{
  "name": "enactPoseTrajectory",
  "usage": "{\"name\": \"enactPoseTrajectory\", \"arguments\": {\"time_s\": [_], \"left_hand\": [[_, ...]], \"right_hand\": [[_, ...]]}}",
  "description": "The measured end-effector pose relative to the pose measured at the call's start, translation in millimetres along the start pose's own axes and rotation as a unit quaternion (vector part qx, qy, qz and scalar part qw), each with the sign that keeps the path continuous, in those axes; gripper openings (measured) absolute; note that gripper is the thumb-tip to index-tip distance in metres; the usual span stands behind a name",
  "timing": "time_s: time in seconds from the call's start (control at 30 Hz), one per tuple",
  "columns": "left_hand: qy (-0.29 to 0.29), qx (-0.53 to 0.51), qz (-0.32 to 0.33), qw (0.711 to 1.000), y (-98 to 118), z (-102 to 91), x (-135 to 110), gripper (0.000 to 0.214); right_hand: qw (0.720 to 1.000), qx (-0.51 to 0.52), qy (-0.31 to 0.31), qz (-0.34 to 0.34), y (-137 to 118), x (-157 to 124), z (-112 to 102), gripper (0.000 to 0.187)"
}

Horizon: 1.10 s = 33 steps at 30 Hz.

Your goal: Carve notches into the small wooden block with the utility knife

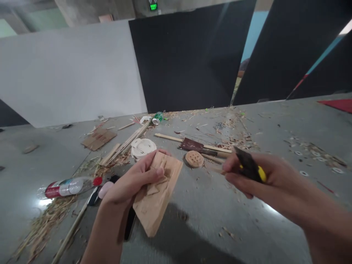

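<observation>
My left hand (pixel 139 180) grips a pale wooden block (pixel 156 212) from its left side. The thumb presses on the block's face, where a roughly cut raised shape shows; I cannot tell whether that shape is a separate piece. To the right, apart from the block, my right hand (pixel 261 179) is closed around a black and yellow utility knife (pixel 249 165). Its thin blade points left and is blurred. Between my hands, farther off on the floor, lies a round wooden disc (pixel 194 159) with small holes.
A plastic bottle (pixel 74 186) lies at the left beside wood shavings (pixel 41 227). Behind my left hand are a white round lid (pixel 143 147), long sticks (pixel 129 141), cardboard (pixel 99 138) and a green can (pixel 157 118). A brown sheath-like piece (pixel 192 144) lies ahead, and a black panel (pixel 189 58) stands beyond.
</observation>
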<state>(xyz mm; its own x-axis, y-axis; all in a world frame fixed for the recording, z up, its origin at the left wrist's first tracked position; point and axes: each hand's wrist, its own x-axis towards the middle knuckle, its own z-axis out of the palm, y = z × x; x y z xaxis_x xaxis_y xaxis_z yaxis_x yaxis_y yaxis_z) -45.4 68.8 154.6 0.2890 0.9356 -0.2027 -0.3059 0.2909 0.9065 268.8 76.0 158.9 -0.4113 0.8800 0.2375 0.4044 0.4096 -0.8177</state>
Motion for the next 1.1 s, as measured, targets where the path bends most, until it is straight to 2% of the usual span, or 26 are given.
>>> {"name": "enactPoseTrajectory", "arguments": {"time_s": [0.1,0.2,0.37,0.67,0.83,0.93,1.0,1.03,1.1], "left_hand": [[0.002,-0.041,0.030,0.999,-0.7,-2.6,6.7,0.061],[0.003,-0.054,0.069,0.996,-5.2,-0.3,17.4,0.062],[0.045,-0.030,0.100,0.994,-16.0,13.1,32.4,0.050],[0.040,-0.022,0.108,0.993,-22.4,29.4,36.4,0.045],[0.044,0.005,0.116,0.992,-19.1,27.4,34.5,0.046],[0.070,0.033,0.125,0.989,-14.8,24.0,38.2,0.046],[0.099,0.034,0.158,0.982,-11.9,23.9,42.1,0.045],[0.120,0.032,0.182,0.975,-10.6,25.1,43.7,0.044],[0.162,0.023,0.210,0.964,-7.7,30.3,44.6,0.039]], "right_hand": [[0.994,-0.093,-0.034,-0.045,-0.7,-1.3,-1.5,0.027],[0.983,-0.145,-0.079,-0.081,-0.7,-0.2,9.5,0.026],[0.974,-0.171,-0.068,-0.133,-3.0,4.3,26.4,0.026],[0.975,-0.169,-0.106,-0.102,-8.7,-0.8,24.8,0.027],[0.981,-0.147,-0.074,-0.107,-19.3,-2.8,11.2,0.022],[0.982,-0.100,-0.062,-0.145,-25.5,-9.6,-6.2,0.014],[0.982,-0.037,-0.049,-0.180,-28.0,-15.2,-17.1,0.009],[0.981,-0.005,-0.022,-0.190,-28.7,-17.5,-21.2,0.006],[0.977,0.046,0.076,-0.194,-29.4,-19.6,-25.9,0.007]]}}
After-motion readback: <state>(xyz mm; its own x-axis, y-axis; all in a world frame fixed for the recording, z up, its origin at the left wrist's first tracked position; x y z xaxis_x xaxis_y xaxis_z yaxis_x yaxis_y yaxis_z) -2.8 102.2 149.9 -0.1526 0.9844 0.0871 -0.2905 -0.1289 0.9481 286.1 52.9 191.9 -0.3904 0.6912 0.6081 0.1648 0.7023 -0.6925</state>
